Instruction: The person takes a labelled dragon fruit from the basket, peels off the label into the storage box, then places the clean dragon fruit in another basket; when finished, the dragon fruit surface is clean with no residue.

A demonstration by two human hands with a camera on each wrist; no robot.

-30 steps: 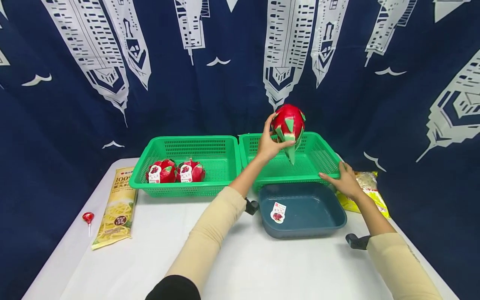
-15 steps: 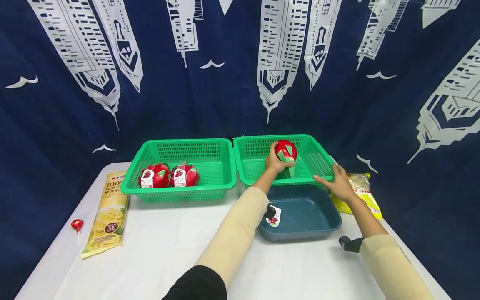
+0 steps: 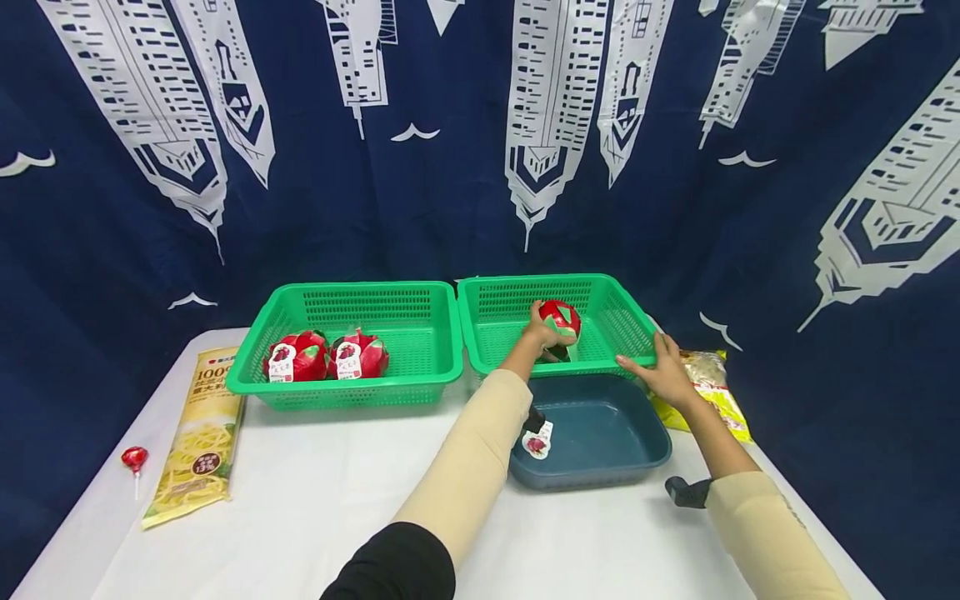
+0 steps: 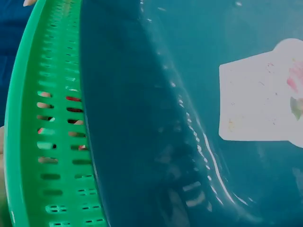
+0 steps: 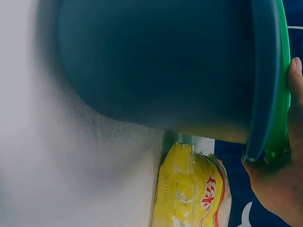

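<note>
In the head view my left hand (image 3: 546, 331) holds a red dragon fruit (image 3: 566, 317) with green tips, low inside the right green basket (image 3: 495, 367). Fingers and thumb lie around the fruit's left and front sides; its underside is hidden. My right hand (image 3: 666, 375) grips that basket's front right corner, also visible in the right wrist view, where the hand (image 5: 279, 184) is at the right edge. Two labelled dragon fruits, one (image 3: 298, 357) beside the other (image 3: 360, 355), sit in the left green basket (image 3: 352, 390). Through slots in the left wrist view, bits of red show.
A dark blue basin (image 3: 600, 433) with a fruit sticker (image 3: 537, 441) stands before the right basket. A yellow bag (image 3: 708, 392) lies to its right. Far left are a pasta packet (image 3: 198, 433) and a red lollipop (image 3: 135, 458). A printed navy curtain (image 3: 420, 200) hangs behind.
My left hand has lowered the dragon fruit from above the right basket down into it. The right hand stays at the basket's corner. The head view has shifted slightly.
</note>
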